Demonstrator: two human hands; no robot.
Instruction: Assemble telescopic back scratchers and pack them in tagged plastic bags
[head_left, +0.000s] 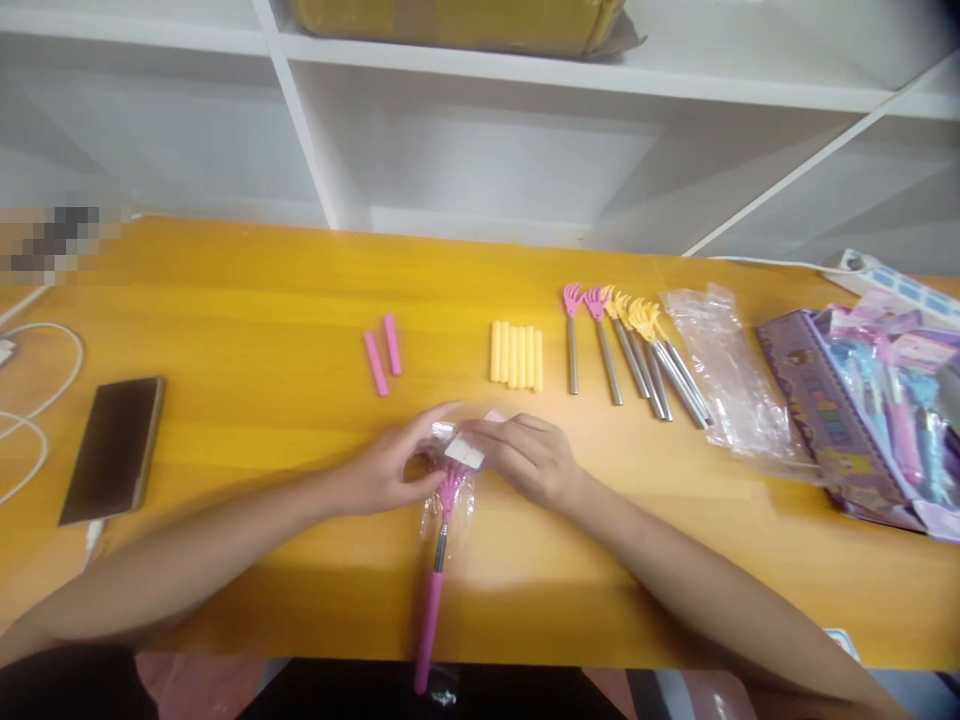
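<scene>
Handling a pink back scratcher [439, 552] at the near middle of the bench [262, 400], claw-shaped head up between the two hands, metal shaft below it, pink handle slanting toward the body and past the near edge. Around the head and upper shaft, a clear bag [469, 500], with a white label [465, 450] at its top. Bending the fingers of the right hand [536, 460] close together over the label and pinching there. Curving the left hand [375, 470] round the bag's left side, thumb beside the pink head, fingers parted from the thumb by a visible gap; cannot tell how much of the bag, if any, in that grasp. Just beyond the hands, to the left, two pink tubes [376, 364] near each other; more to the right, a row of pale yellow tubes [513, 356], side by side. Farther right, pink-headed rods [573, 350] and yellow-headed rods [675, 370] in a loose fan, some overlapping. Next to them, clear plastic packaging [731, 370], then a purple box [799, 400] of bagged pink and blue scratchers [900, 400], with a white power strip [907, 290] behind. Far left, a dark-screened phone [112, 450] and white cable [91, 540]. Behind the bench, white shelving [487, 170] bearing a brown package [450, 20].
</scene>
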